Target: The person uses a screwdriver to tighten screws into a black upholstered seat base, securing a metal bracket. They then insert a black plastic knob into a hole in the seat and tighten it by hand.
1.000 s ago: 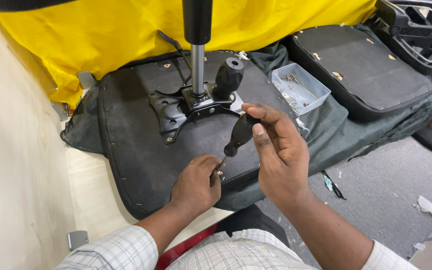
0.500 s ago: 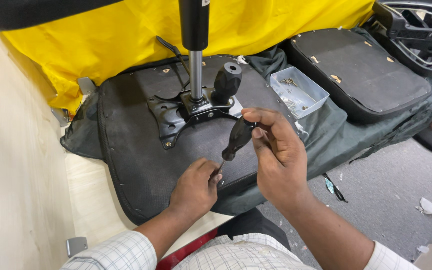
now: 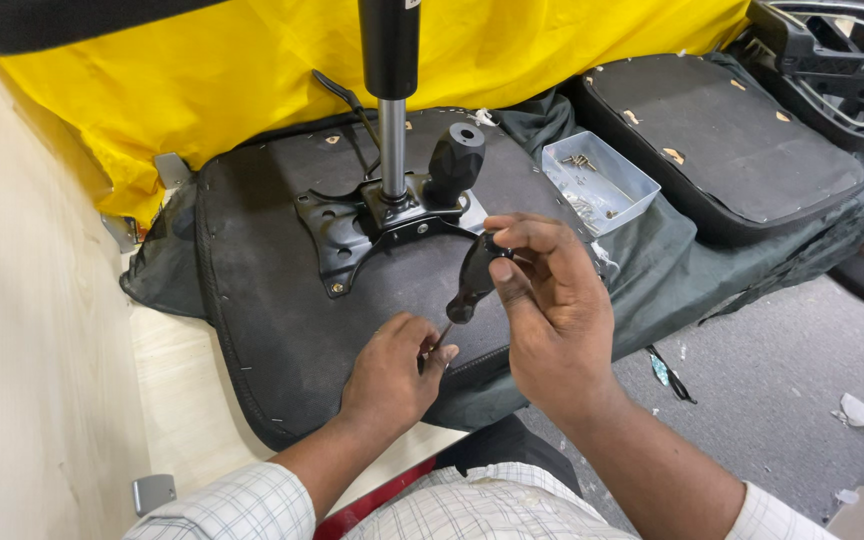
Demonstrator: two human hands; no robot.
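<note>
— Fingers [image 3: 512,245] of the right hand [image 3: 552,320] hold the black screwdriver [image 3: 474,285] by its handle.

— And the left hand [image 3: 392,370]?

— It pinches the tip, low on the upturned black chair seat [image 3: 262,300], near the metal plate [image 3: 352,235].

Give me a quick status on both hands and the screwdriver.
Right hand grips black screwdriver handle. Left hand pinches its tip against upturned seat base. Nothing in between.

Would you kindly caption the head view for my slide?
Right hand holds a screwdriver, left hand steadies its tip on an upturned seat.
</note>
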